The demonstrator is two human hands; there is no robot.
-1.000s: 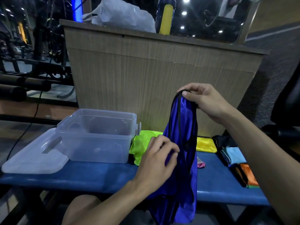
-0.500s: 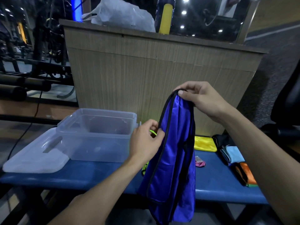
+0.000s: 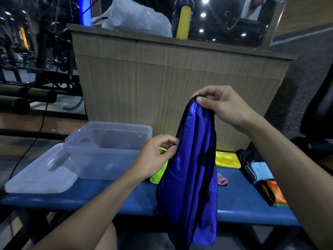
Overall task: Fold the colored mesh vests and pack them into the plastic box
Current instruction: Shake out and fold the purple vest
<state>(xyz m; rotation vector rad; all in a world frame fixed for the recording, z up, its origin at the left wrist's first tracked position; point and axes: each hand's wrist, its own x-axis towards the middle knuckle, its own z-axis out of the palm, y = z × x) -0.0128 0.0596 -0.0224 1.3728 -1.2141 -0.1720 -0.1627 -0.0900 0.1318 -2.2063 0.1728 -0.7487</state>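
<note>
Blue shiny mesh vest [image 3: 191, 168] hangs unfolded — right hand [image 3: 221, 103] pinches its top, left hand [image 3: 158, 156] its edge; clear plastic box [image 3: 108, 150] looks unpacked.

Both hands [image 3: 223, 103] pinch the blue vest [image 3: 192, 170] — hanging over the bench [image 3: 239, 201].

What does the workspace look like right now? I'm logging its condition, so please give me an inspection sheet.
Surface: padded blue bench.
Job's things: shiny blue vest with black trim hanging upright; clear plastic box open, its flat lid alongside; neon green vest, yellow vest, folded light-blue and orange vests on the bench.
Clutter: small pink item.
Grippers: right hand pinches the vest's top; left hand pinches its edge.
Cables: black cord, floor left.
Surroundings: wooden counter, white bag, yellow bottle.
</note>
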